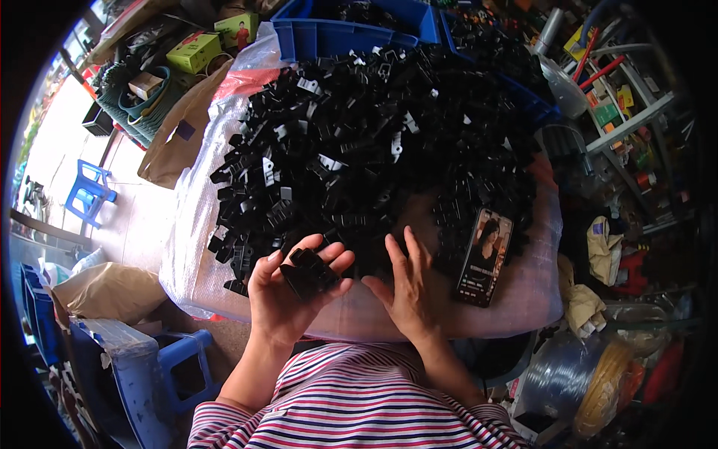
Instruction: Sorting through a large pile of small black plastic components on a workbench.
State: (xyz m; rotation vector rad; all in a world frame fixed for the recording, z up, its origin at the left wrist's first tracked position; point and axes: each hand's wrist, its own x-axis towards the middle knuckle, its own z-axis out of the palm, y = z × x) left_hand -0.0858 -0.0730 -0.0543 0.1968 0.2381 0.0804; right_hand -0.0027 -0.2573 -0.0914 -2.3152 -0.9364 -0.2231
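Palm up, my left hand [288, 299] holds a black moulded plastic part [308, 274], its fingers curled around it. What exact kind of part it is I cannot make out. To its right, my right hand [410, 288] has its fingers stretched and apart, with nothing in it, over the near edge of the heap. A large heap of similar black parts [351, 157], some catching white glints, covers the wrapped work surface [359, 318] in front of me. Right of my right hand, a phone [485, 258] with a lit screen leans against the heap.
Blue plastic bins [351, 36] with black parts stand behind the heap. A blue stool [91, 192] is on the floor at left, another blue stool [187, 367] near lower left. Cluttered metal shelving [628, 123] stands at right, above coiled clear tubing [561, 378].
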